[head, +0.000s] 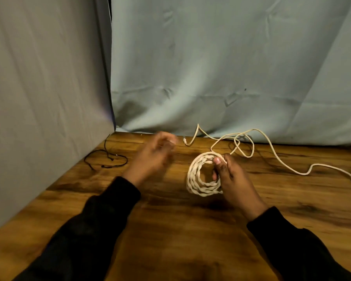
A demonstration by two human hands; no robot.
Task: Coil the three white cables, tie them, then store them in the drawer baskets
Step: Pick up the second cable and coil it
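Observation:
My right hand [230,175] grips a coiled white cable [199,179] by its right side, thumb pressed over the strands, the coil held just above the wooden table [170,230]. My left hand [154,153] hovers to the left of the coil, blurred by motion, fingers loosely curled; whether it pinches anything I cannot make out. A second white cable [272,151] lies loose and looped across the table behind the coil, one plug near the back edge, the other at the far right.
A thin black cord [107,159] lies tangled at the back left of the table. Grey-blue cloth [211,67] hangs behind and to the left, closing in the table. No drawer or baskets are in view.

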